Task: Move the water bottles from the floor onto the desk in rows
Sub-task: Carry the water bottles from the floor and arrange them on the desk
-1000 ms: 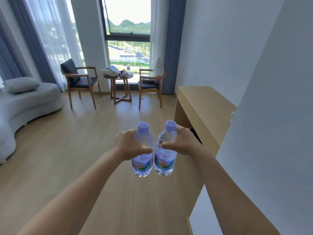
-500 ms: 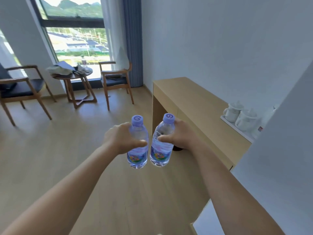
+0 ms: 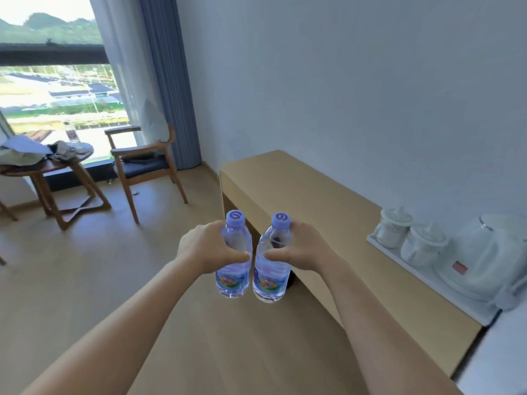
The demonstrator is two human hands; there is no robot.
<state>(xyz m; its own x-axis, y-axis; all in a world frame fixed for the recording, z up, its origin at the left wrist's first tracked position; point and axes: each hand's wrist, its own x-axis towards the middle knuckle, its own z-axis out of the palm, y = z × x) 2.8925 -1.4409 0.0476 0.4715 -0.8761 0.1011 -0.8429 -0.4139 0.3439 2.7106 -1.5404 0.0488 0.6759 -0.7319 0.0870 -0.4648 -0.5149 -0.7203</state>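
Bottles (image 3: pixel 234 255) (image 3: pixel 271 259) upright, one gripped in each of both hands (image 3: pixel 204 248) (image 3: pixel 302 250), beside desk (image 3: pixel 328 212).

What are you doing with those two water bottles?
A person is carrying two water bottles, both upright and side by side in the air. The left hand grips the left bottle and the right hand grips the right bottle. Just ahead on the right is the wooden desk, where a white tray holds lidded cups and a kettle. Neither bottle is on the desk yet.
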